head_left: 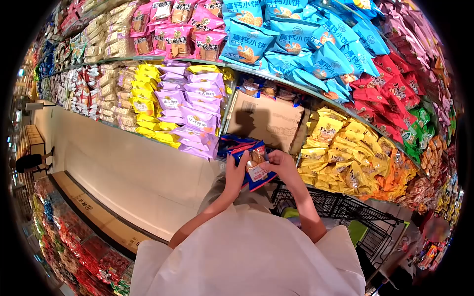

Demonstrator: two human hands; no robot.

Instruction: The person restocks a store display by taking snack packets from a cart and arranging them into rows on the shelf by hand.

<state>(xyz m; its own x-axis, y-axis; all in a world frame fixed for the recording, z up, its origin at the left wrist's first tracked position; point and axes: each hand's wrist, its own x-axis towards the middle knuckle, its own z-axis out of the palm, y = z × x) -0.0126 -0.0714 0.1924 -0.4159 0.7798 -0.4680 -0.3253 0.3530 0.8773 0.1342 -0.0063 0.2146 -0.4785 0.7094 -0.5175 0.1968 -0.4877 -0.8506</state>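
In front of my body is a blue snack packet (255, 172) with a clear window showing brown contents and a white label. My left hand (236, 172) grips its left side, thumb on the front. On its right edge are the closed fingers of my right hand (281, 165). More blue packaging (231, 144) shows just behind, at the shelf's edge; whether my left hand also touches it is hidden. Beyond the packet, a cardboard box (269, 121) fills part of the shelf bay, with several blue-trimmed packets (269, 90) behind it.
Purple packets (197, 116) and yellow packets (144, 106) are piled left of the box, more yellow bags (340, 153) right. Blue bags (291, 39) line the shelf above. A black wire shopping cart (335, 204) stands at my right. A person (29, 162) is far left.
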